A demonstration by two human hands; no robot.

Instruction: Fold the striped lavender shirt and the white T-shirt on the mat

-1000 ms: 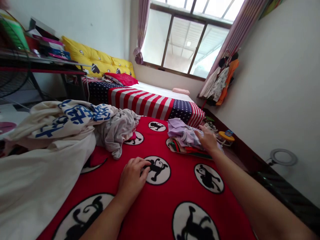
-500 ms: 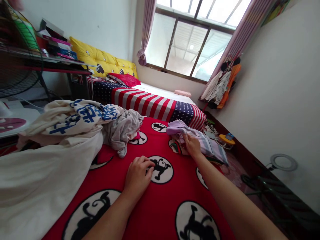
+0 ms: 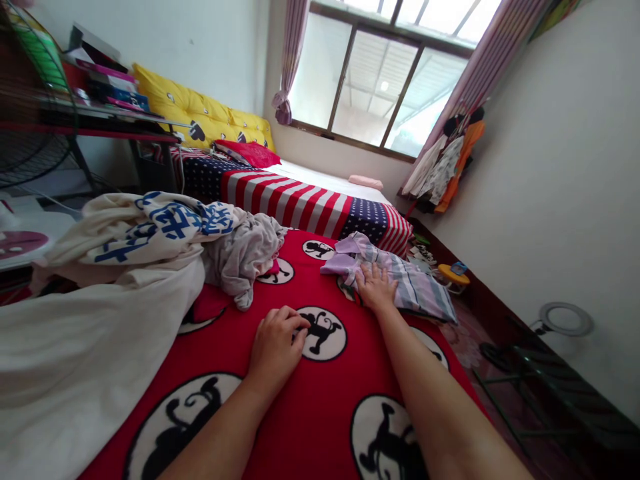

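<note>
My right hand (image 3: 376,287) lies flat with its fingers apart on a lilac garment with grey and blue stripes (image 3: 415,287), which is spread out near the far end of a red blanket with black-and-white monkey circles (image 3: 320,407). Other clothes may lie beneath it, but they are hidden. My left hand (image 3: 276,343) rests on the blanket with its fingers curled, just left of a monkey circle (image 3: 323,333), and holds nothing. A crumpled grey cloth (image 3: 243,263) sits beyond it, and a cream cloth with blue characters (image 3: 150,230) lies further left.
A large white sheet (image 3: 75,347) covers the left side. Beyond the blanket stands a bed with a flag-patterned cover (image 3: 295,203). A desk with books (image 3: 107,97) and a fan (image 3: 30,140) stand left. A yellow stool (image 3: 453,275) and metal rack (image 3: 540,393) stand right.
The striped garment now lies spread over the earlier clothes pile, and my right hand has moved left and flattened onto it. My left hand has hardly moved.
</note>
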